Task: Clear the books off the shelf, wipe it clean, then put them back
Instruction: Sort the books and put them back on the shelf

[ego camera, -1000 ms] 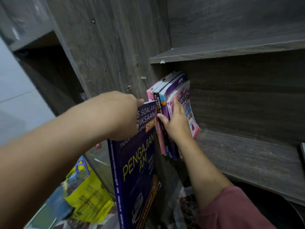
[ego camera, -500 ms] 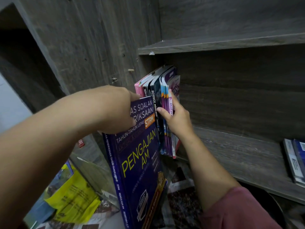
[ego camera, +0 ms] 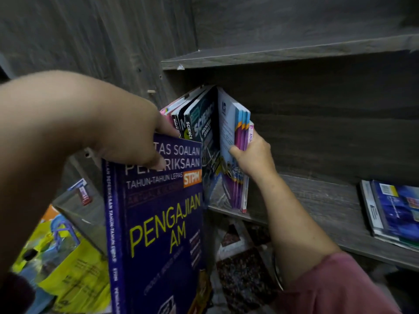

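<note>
Dark blue and large, the book titled PENGAJIAN AM (ego camera: 158, 223) hangs upright in front of the left end of the shelf (ego camera: 317, 200), clear of the board, with its lower edge out of view. We see the left hand (ego camera: 127, 137) gripping its top edge: the thumb presses on the front cover and the fingers curl away behind it. The right hand (ego camera: 254, 155) is clamped round a bundle of thin books (ego camera: 238, 155) standing on the shelf, thumb on the near side and fingers wrapped round the far side. That bundle tilts right, apart from the leaning row (ego camera: 199, 123) beside it, so a V-shaped gap opens between them.

We count two hands and one big blue book. About four slim spines, blue, purple and pink, show in the bundle. The leaning row holds at least four books, among them a pink one, some black spines and a dark cover reading SCIENCE; the exact number we cannot tell, since the blue book and the left hand hide the row's lower left part. A flat stack (ego camera: 392, 211) of at least two books lies at the shelf's right end, well apart from the rest.

Grey wood grain covers the upper board (ego camera: 294, 53) and the side panel (ego camera: 113, 41). A pink sleeve (ego camera: 340, 286) covers the right upper arm. Yellow printed packaging (ego camera: 68, 268) lies low on the left.
</note>
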The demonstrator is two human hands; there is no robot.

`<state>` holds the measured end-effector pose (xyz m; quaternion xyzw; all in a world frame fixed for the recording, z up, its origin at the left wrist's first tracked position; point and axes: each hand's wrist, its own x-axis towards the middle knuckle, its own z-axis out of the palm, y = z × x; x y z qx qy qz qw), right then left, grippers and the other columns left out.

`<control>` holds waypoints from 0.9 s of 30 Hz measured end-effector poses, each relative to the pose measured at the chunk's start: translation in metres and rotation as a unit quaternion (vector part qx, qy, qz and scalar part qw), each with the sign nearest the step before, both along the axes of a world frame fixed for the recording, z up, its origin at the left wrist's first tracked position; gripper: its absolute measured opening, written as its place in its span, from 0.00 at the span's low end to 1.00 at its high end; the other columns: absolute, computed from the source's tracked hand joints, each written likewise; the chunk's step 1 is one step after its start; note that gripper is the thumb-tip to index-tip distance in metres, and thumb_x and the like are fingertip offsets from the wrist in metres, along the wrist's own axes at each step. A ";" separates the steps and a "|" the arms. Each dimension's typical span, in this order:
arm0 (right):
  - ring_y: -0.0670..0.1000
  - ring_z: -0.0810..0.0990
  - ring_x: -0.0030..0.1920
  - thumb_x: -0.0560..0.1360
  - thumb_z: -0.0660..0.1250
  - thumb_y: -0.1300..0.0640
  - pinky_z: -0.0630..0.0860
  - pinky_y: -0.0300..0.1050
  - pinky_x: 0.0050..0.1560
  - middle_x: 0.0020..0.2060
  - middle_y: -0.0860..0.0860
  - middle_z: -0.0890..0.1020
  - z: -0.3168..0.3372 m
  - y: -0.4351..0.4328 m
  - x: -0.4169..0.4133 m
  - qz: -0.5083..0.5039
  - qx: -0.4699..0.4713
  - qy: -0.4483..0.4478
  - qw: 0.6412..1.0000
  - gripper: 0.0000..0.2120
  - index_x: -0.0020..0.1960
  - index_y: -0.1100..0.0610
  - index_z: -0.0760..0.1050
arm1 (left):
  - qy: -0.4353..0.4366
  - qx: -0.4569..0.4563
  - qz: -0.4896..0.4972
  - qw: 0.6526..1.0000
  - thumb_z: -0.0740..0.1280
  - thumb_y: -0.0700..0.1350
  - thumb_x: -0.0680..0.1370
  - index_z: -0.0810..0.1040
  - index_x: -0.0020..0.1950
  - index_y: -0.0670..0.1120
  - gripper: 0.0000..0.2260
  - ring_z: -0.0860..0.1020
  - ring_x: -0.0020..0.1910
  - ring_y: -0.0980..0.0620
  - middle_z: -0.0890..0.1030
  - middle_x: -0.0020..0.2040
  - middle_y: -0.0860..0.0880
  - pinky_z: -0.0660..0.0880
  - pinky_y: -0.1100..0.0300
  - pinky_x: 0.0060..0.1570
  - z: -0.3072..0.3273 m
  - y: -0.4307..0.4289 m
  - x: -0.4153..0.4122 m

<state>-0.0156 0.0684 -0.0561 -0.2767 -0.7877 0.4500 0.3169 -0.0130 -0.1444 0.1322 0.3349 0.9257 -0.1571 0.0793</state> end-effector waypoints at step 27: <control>0.48 0.75 0.55 0.77 0.68 0.47 0.71 0.45 0.54 0.66 0.51 0.75 -0.018 -0.003 0.018 0.174 0.013 -0.102 0.979 0.40 0.78 0.41 0.44 | 0.308 0.397 -0.080 0.861 0.63 0.56 0.77 0.73 0.58 0.42 0.19 0.74 0.51 0.37 0.76 0.51 0.39 0.72 0.46 0.45 -0.114 0.064 -0.082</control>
